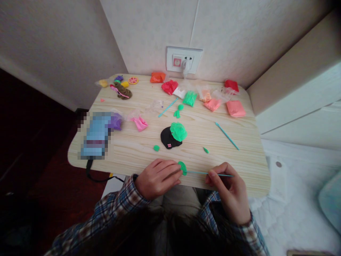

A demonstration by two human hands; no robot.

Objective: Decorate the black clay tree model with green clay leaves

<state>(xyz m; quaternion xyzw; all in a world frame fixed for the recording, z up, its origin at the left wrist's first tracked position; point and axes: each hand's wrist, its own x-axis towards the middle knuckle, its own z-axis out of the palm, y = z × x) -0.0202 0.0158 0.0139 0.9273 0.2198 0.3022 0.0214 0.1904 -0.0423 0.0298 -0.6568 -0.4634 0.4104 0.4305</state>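
Observation:
At the table's front edge, my left hand (160, 177) presses its fingertips onto the edge of a flat green clay piece (182, 168). My right hand (228, 188) pinches a thin blue modelling tool (196, 172), whose far tip meets that green piece. Just beyond lies a black clay shape (167, 138) with a small pink flower on it, and a crinkled green clay clump (178, 131) sits on its upper right. A small green clay lump (156, 148) rests to the left, and a pointed green clay leaf (206, 150) to the right.
Further back are green clay bits (178, 111), two more blue tools (227, 136) (167, 107) and several clay packets, among them a green one (190, 98). At left, a blurred-out device (96, 135) trails a black cable. A brown clay figure (123, 91) stands far left.

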